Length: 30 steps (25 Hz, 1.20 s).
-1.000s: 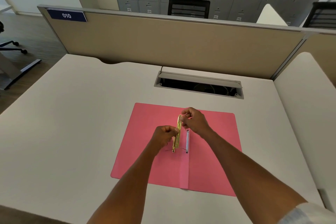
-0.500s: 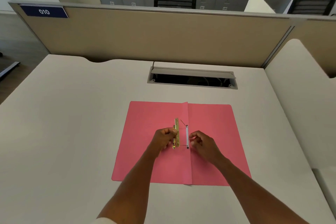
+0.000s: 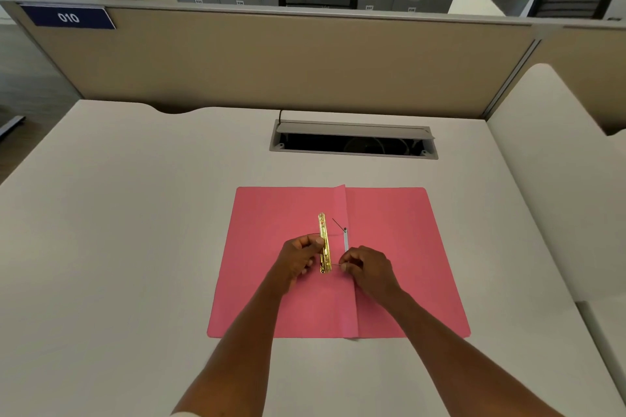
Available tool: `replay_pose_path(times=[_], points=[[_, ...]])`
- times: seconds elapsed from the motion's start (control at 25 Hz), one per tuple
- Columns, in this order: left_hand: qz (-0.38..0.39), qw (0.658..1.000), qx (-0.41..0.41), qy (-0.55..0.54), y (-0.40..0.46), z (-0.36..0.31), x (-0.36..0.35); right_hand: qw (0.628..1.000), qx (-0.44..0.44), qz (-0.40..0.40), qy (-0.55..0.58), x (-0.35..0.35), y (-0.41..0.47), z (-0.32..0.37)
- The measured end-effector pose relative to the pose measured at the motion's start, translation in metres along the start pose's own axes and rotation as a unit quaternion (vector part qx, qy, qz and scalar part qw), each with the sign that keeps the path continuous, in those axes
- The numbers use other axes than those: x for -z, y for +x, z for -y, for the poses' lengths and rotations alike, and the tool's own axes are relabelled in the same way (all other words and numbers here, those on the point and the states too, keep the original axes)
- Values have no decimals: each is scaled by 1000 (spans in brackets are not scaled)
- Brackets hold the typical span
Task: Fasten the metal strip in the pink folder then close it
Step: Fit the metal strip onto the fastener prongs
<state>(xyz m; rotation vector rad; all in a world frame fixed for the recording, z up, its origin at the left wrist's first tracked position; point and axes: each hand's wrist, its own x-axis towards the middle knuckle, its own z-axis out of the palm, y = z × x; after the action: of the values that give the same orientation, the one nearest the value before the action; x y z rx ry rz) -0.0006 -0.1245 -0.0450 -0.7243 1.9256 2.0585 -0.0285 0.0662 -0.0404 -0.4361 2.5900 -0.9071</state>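
Head view: a flat pink paper folder (image 3: 389, 264) lies open on the pale table (image 3: 135, 247), spine crease running away from the person. Left hand (image 3: 299, 259) has its grip closed on the gold metal strip (image 3: 324, 244), held upright-lengthwise just left of the crease. Right hand (image 3: 367, 267) pinches a thin wire prong (image 3: 336, 265) near the strip's lower end, beside a small grey fastener bar (image 3: 345, 240) on the crease.
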Motion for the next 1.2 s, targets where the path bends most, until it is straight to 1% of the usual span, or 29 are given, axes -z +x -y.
replay_pose_path(times=[0.28,0.64,0.92,1.04,1.2], points=[[11,1000,2,21,-1,2,-2,1000,-8,-12,14,-4,2,-3],[2,1000,2,8,0,1,-6,1000,-1,-15,22,-2,1,-1],[8,1000,-9,27,1,1,-8,999,9,-13,40,-1,0,-3],[10,999,-1,36,3,0,-9,995,20,-37,89,5,4,-7],[8,999,4,35,4,4,-9,991,29,-95,91,14,33,3]])
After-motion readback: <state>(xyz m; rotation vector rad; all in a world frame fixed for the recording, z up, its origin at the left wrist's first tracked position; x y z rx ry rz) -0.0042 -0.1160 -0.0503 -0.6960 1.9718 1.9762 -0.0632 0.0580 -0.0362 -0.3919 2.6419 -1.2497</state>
